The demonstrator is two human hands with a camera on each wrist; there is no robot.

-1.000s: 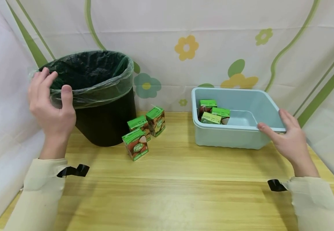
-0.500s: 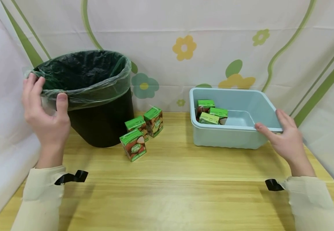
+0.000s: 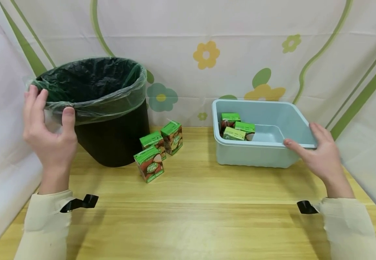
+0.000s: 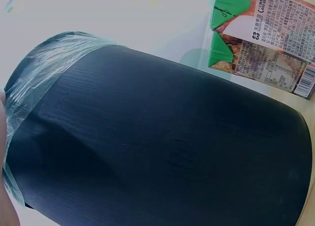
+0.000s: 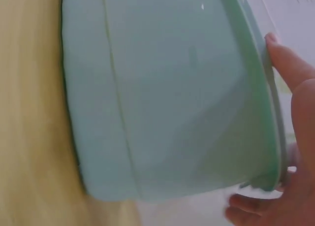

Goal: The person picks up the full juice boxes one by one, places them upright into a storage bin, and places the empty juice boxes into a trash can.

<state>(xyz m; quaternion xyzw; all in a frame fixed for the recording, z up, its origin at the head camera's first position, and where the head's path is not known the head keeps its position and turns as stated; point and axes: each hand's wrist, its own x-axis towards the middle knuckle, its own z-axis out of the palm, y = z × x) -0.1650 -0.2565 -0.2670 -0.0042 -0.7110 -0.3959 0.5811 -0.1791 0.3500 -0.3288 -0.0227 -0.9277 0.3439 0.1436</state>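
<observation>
On the left of the head view stands a black trash bin (image 3: 113, 133), tilted slightly in view and lined with a translucent green bag (image 3: 109, 108). My left hand (image 3: 49, 133) is at its left rim, fingers and thumb spread and fairly straight against the bagged edge. My right hand (image 3: 321, 157) holds the near right corner of a light blue plastic tub (image 3: 249, 155), thumb on the front rim and fingers along the right side. Several small drink cartons, one with a yellow-green top (image 3: 234, 133), sit at the tub's left end.
Several green-topped drink cartons stand beside the bin on the wooden table (image 3: 188, 202), among them a front carton (image 3: 149, 164) and a back carton (image 3: 172, 137). A white curtain (image 3: 174, 21) with flower prints rises behind, with more cloth at both sides.
My left hand has moved slightly left and down onto the bin's rim. My right hand stays at the tub's corner. The whole scene has shifted slightly left in view.
</observation>
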